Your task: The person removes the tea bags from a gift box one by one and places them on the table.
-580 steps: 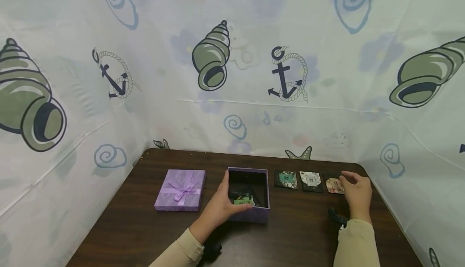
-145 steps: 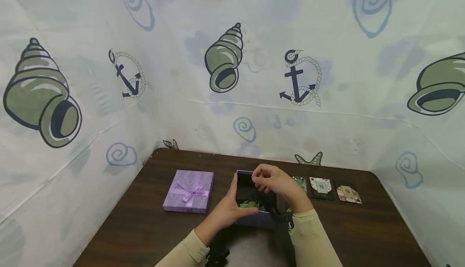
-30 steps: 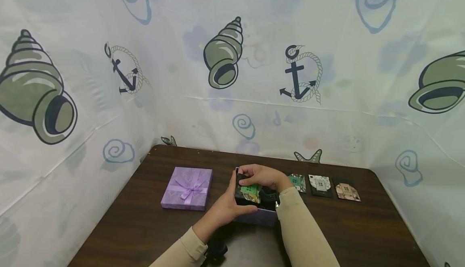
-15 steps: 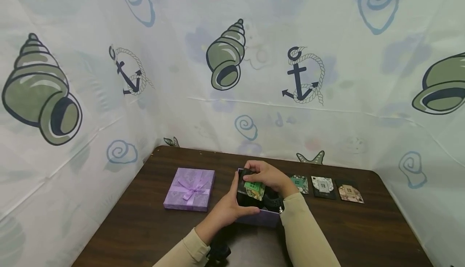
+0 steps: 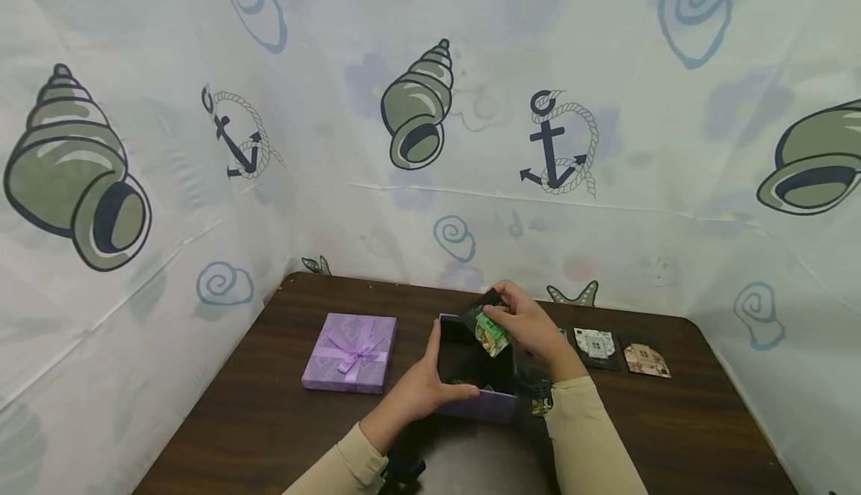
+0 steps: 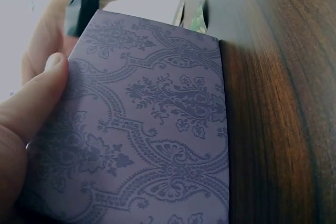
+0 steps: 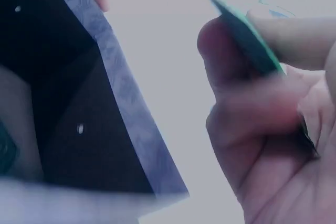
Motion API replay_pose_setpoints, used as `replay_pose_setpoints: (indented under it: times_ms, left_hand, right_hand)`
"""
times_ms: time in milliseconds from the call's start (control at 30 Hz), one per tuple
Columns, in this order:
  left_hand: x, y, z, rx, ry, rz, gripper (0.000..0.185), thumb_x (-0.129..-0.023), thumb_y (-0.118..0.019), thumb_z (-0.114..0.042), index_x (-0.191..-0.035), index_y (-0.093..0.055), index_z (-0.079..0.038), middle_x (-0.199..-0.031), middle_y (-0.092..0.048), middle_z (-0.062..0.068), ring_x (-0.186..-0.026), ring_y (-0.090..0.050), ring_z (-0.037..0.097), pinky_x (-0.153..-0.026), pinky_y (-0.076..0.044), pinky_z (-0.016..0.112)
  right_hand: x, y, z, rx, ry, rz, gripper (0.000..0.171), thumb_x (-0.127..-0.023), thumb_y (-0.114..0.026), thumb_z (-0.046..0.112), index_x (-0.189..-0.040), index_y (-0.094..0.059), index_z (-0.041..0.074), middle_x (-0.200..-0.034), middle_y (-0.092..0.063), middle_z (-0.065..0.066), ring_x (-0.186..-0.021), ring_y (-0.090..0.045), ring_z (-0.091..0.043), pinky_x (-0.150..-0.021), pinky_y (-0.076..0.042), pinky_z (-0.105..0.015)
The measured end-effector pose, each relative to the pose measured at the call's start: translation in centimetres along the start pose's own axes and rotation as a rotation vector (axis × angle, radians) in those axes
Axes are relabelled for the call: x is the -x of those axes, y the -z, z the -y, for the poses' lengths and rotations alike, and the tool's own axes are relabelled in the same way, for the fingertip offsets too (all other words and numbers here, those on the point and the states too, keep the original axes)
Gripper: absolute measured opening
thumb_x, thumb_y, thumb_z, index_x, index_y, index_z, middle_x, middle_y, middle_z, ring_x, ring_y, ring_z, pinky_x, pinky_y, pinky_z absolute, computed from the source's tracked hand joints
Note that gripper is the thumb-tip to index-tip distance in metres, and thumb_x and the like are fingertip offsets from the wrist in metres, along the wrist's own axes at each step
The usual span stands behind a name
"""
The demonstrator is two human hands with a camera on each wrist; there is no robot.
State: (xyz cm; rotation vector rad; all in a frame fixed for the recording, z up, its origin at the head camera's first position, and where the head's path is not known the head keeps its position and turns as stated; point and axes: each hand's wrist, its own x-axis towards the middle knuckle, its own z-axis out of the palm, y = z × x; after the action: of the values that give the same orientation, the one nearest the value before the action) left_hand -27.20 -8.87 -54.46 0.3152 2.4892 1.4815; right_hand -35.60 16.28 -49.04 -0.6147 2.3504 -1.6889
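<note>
In the head view, my right hand (image 5: 531, 330) pinches a small flat black packet (image 5: 492, 333) with a green label above the open purple box (image 5: 477, 407). The right wrist view shows that packet edge-on between thumb and fingers. My left hand (image 5: 420, 390) holds the box at its left side, thumb over the near rim; in the left wrist view the thumb (image 6: 39, 95) lies against the patterned wall. Inside, the box is dark, with a little of its contents visible at the bottom.
The purple lid (image 5: 351, 353) with a ribbon bow lies left of the box. To the right lie a white-labelled packet (image 5: 596, 347) and a tan-labelled packet (image 5: 646, 359). A teal one is mostly hidden behind my right hand. Another patterned packet (image 5: 541, 407) shows under my right wrist.
My right hand has lifted the green-labelled packet up and to the right, out of the box, and tilted it. My left hand stays on the box.
</note>
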Motion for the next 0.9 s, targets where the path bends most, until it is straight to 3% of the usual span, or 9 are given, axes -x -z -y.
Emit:
replay_pose_setpoints:
  times_ms: [100,167,233,333,400,567,633,800,900]
  left_hand:
    - [0.0,0.1,-0.1,-0.001,0.008,0.001,0.144,-0.083,-0.091,-0.061,-0.174,0.018,-0.037,-0.167,-0.042,0.035,-0.138,-0.063,0.049,-0.111,-0.050,0.068]
    - [-0.1,0.1,-0.2,-0.003,0.007,0.001,0.144,-0.083,-0.091,-0.062,-0.173,0.018,-0.038,-0.167,-0.041,0.036,-0.137,-0.063,0.050,-0.110,-0.050,0.068]
    - [0.0,0.1,-0.2,-0.003,0.006,0.000,0.144,-0.083,-0.091,-0.062,-0.173,0.018,-0.038,-0.169,-0.039,0.035,-0.138,-0.062,0.052,-0.110,-0.050,0.069]
    - [0.0,0.0,-0.3,-0.007,0.005,-0.003,0.143,-0.083,-0.092,-0.061,-0.173,0.018,-0.039,-0.171,-0.035,0.034,-0.140,-0.060,0.053,-0.111,-0.049,0.070]
    - [0.1,0.0,-0.2,-0.010,0.004,-0.008,0.143,-0.083,-0.092,-0.059,-0.173,0.017,-0.039,-0.172,-0.033,0.034,-0.140,-0.060,0.054,-0.110,-0.049,0.070]
    - [0.1,-0.2,0.2,-0.018,0.010,-0.019,0.143,-0.082,-0.093,-0.059,-0.173,0.017,-0.043,-0.172,-0.034,0.032,-0.138,-0.061,0.052,-0.110,-0.050,0.070]
    - [0.1,-0.2,0.3,-0.019,0.013,-0.020,0.143,-0.082,-0.093,-0.060,-0.172,0.017,-0.044,-0.173,-0.034,0.031,-0.138,-0.062,0.052,-0.110,-0.050,0.069]
    - [0.0,-0.1,0.3,-0.015,0.003,-0.015,0.143,-0.083,-0.092,-0.060,-0.172,0.018,-0.045,-0.173,-0.033,0.031,-0.137,-0.063,0.052,-0.110,-0.050,0.069]
    - [0.0,-0.2,0.3,-0.020,-0.002,-0.012,0.143,-0.083,-0.092,-0.060,-0.172,0.018,-0.044,-0.173,-0.032,0.032,-0.137,-0.063,0.052,-0.110,-0.050,0.069]
  right_hand:
    - [1.3,0.9,-0.4,-0.061,-0.004,-0.025,0.047,-0.108,-0.071,0.033,-0.145,-0.047,0.016,-0.149,-0.055,-0.021,-0.082,-0.062,-0.018,-0.062,-0.059,-0.042]
    - [2.1,1.4,-1.0,-0.071,0.017,-0.052,0.049,-0.107,-0.074,0.028,-0.143,-0.046,0.011,-0.145,-0.055,-0.021,-0.099,-0.064,-0.019,-0.074,-0.063,-0.044]
    - [2.8,1.8,-1.7,-0.062,0.027,-0.103,0.048,-0.106,-0.076,0.026,-0.140,-0.048,0.007,-0.139,-0.056,-0.015,-0.103,-0.064,-0.019,-0.080,-0.064,-0.043]
    - [3.8,2.1,-3.1,-0.085,0.016,-0.209,0.043,-0.106,-0.075,0.025,-0.136,-0.053,0.004,-0.123,-0.060,-0.012,-0.090,-0.065,-0.024,-0.076,-0.063,-0.046]
    - [4.3,2.0,-4.0,-0.128,-0.004,-0.291,0.045,-0.106,-0.075,0.026,-0.138,-0.052,0.003,-0.124,-0.062,-0.014,-0.079,-0.066,-0.025,-0.068,-0.062,-0.044]
    - [5.2,1.9,-6.1,-0.240,-0.015,-0.445,0.059,-0.108,-0.073,0.027,-0.151,-0.040,0.003,-0.159,-0.048,-0.024,-0.068,-0.073,-0.027,-0.056,-0.054,-0.034]
    - [5.6,1.9,-6.7,-0.251,0.017,-0.503,0.063,-0.108,-0.072,0.026,-0.157,-0.037,0.008,-0.157,-0.049,-0.026,-0.066,-0.074,-0.031,-0.054,-0.053,-0.033]
    - [6.6,2.7,-8.0,-0.164,0.102,-0.671,0.055,-0.106,-0.075,0.024,-0.152,-0.048,0.011,-0.121,-0.066,-0.016,-0.061,-0.071,-0.029,-0.053,-0.055,-0.034]
    - [7.7,3.1,-9.0,-0.097,0.082,-0.733,0.044,-0.106,-0.075,0.024,-0.143,-0.058,0.007,-0.114,-0.070,-0.002,-0.067,-0.070,-0.022,-0.062,-0.062,-0.033]
